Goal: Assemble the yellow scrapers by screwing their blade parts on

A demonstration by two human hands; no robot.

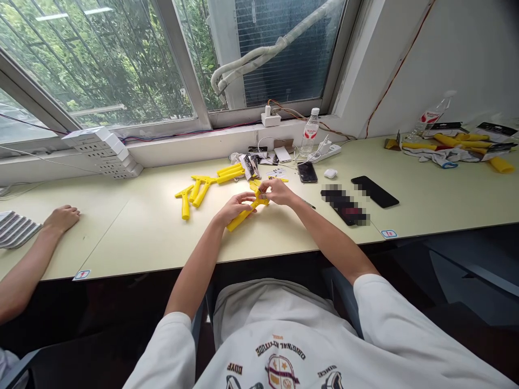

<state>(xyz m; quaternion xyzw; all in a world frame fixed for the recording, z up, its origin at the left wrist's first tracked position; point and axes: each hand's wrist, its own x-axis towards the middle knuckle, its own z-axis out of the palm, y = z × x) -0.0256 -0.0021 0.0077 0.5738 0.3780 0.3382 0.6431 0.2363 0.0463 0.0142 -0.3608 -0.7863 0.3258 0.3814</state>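
Observation:
My left hand (237, 208) is closed around a yellow plastic T-shaped handle (240, 220), which slants toward the table edge. At the wide end of the same piece, my right hand (278, 192) pinches with its fingertips; any small part between them is too small to make out. Just left of my hands, several similar yellow T-shaped handles (185, 204) rest on the table. Behind them lie more yellow tubes (230, 175) and a black-and-white packet (249, 166). Another yellow piece (279, 179) sits partly behind my right hand.
A phone (307, 172), a white earbud case (330, 173) and a water bottle (310, 131) stand beyond my right hand. Two dark flat objects, one a black slab (375, 191), lie farther right. At left rests another person's hand (62, 219) near stacked white boxes (106, 153).

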